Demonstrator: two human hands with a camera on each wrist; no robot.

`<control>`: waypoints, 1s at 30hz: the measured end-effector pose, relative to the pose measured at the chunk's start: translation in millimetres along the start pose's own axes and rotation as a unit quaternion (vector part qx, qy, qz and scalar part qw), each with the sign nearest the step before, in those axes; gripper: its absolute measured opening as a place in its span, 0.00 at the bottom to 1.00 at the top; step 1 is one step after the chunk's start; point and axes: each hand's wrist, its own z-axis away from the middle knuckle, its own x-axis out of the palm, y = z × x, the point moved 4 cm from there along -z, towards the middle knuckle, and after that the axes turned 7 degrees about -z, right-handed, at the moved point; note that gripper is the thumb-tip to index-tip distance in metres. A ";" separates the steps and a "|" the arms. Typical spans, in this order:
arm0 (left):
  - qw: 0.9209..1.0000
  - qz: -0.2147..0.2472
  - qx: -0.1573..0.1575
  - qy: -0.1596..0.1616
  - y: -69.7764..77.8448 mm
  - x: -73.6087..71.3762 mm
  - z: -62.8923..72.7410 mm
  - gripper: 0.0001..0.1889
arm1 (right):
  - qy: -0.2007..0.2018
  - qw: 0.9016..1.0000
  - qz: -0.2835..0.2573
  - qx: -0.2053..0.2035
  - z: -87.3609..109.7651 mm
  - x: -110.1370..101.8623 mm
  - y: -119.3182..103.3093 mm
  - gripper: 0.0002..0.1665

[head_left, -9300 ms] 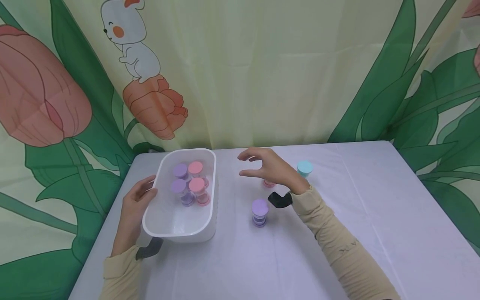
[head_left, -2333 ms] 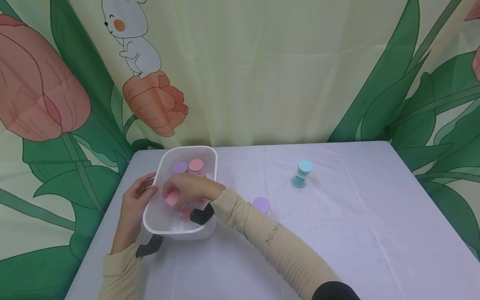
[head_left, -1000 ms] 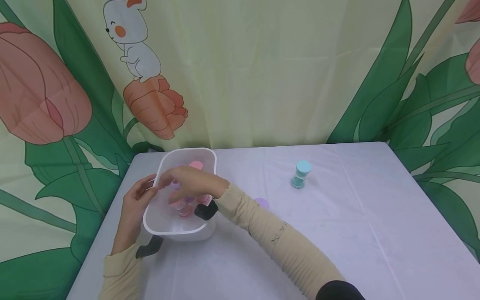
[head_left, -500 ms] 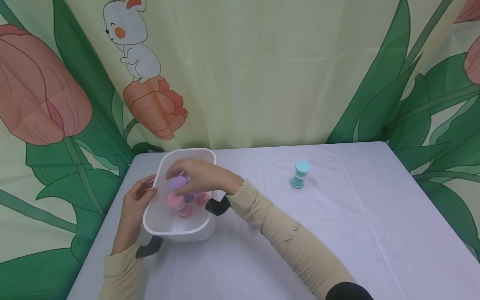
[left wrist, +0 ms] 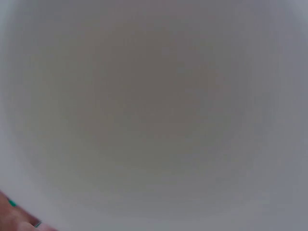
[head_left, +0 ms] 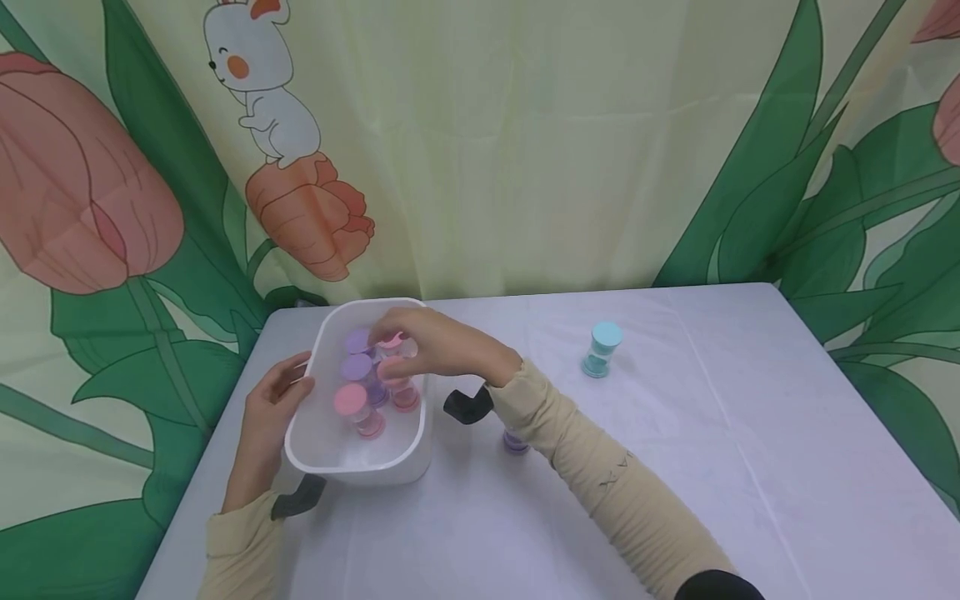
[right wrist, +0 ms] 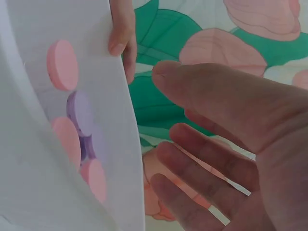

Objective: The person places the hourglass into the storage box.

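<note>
A white plastic bin stands at the table's left, holding several small sand timers. Three have pink caps, and the front pink timer leans a little; the purple timers stand behind it. My left hand holds the bin's left rim, thumb at the edge and fingers outside. My right hand is over the bin's right side, overlapping two pink timers. In the right wrist view its fingers are spread with nothing between them. The bin's wall fills nearly all the left wrist view.
A purple timer stands on the table right of the bin, mostly hidden by the right sleeve. Farther right is a teal timer. A printed curtain hangs behind the white-covered table.
A pink timer went from the table into the bin; my right hand let go of it at the front. Since then that hand has drawn back rightward across the other timers. Left hand unchanged.
</note>
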 end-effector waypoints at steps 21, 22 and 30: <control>1.000 0.003 0.002 -0.001 1.2 1.0 2.1 0.27 | 0.057 0.998 0.005 0.028 46.0 -33.5 19.7 0.23; 1.000 0.004 0.003 -0.002 0.9 1.3 2.2 0.27 | 0.059 0.998 0.003 0.030 47.7 -34.4 20.6 0.23; 1.000 0.003 0.007 0.000 -0.1 2.0 2.5 0.27 | 0.070 0.996 0.006 0.053 62.5 -41.4 31.0 0.24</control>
